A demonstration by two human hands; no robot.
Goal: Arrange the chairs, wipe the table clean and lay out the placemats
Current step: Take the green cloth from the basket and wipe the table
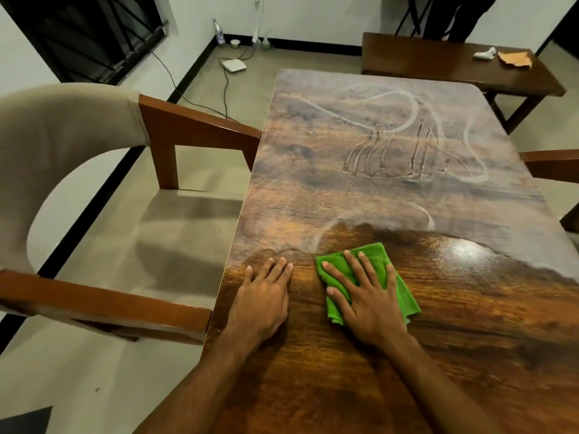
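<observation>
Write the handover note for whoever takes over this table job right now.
Right hand: flat, pressing the green cloth on the table.
Left hand: flat on bare wood, holding nothing.
Done: near strip wiped and glossy; one chair at the left edge.
Left: the dusty far half, with finger marks in it, then the placemats; none in view.
</observation>
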